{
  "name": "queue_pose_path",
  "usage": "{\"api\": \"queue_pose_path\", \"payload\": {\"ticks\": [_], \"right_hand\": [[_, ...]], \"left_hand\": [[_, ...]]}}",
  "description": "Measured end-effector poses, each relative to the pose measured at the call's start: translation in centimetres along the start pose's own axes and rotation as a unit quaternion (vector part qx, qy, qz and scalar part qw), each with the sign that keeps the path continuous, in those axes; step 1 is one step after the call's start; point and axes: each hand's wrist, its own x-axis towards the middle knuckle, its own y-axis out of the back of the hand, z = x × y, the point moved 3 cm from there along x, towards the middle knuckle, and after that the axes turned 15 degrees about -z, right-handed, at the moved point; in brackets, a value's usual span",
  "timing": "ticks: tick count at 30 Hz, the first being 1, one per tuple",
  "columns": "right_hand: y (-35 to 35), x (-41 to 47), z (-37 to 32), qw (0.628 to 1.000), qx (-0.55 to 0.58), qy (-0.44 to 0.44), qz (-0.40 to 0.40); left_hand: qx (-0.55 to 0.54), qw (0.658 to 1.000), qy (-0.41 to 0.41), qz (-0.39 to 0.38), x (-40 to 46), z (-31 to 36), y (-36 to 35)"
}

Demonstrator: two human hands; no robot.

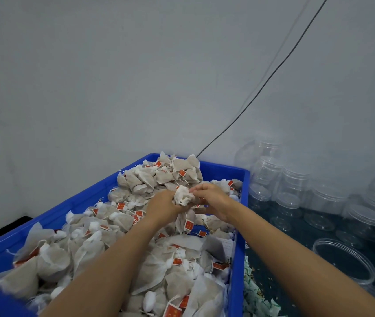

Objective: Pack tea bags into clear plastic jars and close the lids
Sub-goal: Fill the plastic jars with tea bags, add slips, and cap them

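Observation:
A blue plastic crate [241, 227] is heaped with several beige tea bags [150, 179] carrying red tags. Over the far part of the heap my left hand [161, 205] grips a bunch of tea bags [183, 197] by their white gathered tops, with bags hanging below the fist. My right hand [211, 197] is beside it and pinches at the white top of that bunch. Clear plastic jars [294, 179] stand to the right of the crate. An open jar [344, 259] sits nearest me at the right, its mouth facing up and nothing visible inside.
A grey wall runs behind the crate, with a thin dark cable [262, 88] slanting down to the crate's far corner. Small green-and-white packets [257, 300] lie on the dark tabletop just right of the crate. Several lidded jars crowd the right side.

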Motion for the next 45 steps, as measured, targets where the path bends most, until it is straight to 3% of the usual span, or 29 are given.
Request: {"api": "queue_pose_path", "payload": {"ticks": [2,4,6,8,10,14,18,21,25,33,37,41,45], "right_hand": [[1.0,-0.3,0.9,0.994,-0.089,-0.053,0.042],[1.9,-0.8,1.5,0.951,-0.276,-0.128,0.056],[1.6,-0.9,2.1,0.888,-0.412,-0.202,-0.021],[0.7,-0.9,2.8,0.845,-0.444,-0.278,-0.109],[-0.3,-0.9,3.3,0.816,-0.461,-0.318,-0.148],[-0.5,-0.5,3.9,0.797,-0.515,-0.294,-0.112],[0.3,-0.4,2.2,0.804,-0.561,-0.194,0.01],[0.9,-0.1,0.9,0.796,-0.579,-0.152,0.089],[1.1,0.2,0.7,0.778,-0.608,-0.115,0.109],[2.4,-0.9,-0.6,0.791,-0.593,-0.051,0.14],[3.0,-2.3,-2.8,0.883,-0.435,0.021,0.178],[3.6,-4.5,-5.3,0.911,-0.369,0.071,0.172],[5.3,-8.5,-7.2,0.957,-0.228,0.103,0.149]], "left_hand": [[0.004,1.0,0.007,-0.009,0.0,-0.3,-0.1],[0.004,1.0,0.021,-0.013,0.1,-0.8,-0.1],[-0.01,0.999,0.039,-0.013,0.2,-1.3,-0.1],[-0.046,0.997,0.054,-0.013,0.0,-1.7,0.1],[-0.099,0.993,0.061,-0.013,-0.1,-1.9,0.2],[-0.213,0.97,0.115,-0.004,-0.1,-2.3,0.8],[-0.316,0.935,0.161,0.003,-0.1,-2.4,1.1],[-0.339,0.924,0.179,0.009,-0.1,-2.3,1.3],[-0.346,0.919,0.191,0.008,-0.2,-2.3,1.3],[-0.387,0.907,0.164,0.016,-0.3,-1.6,1.3],[-0.442,0.882,0.163,0.01,-0.4,-0.7,1.1],[-0.495,0.855,0.151,0.012,-0.6,1.0,1.0],[-0.543,0.829,0.135,0.027,-0.6,2.7,1.1]]}}
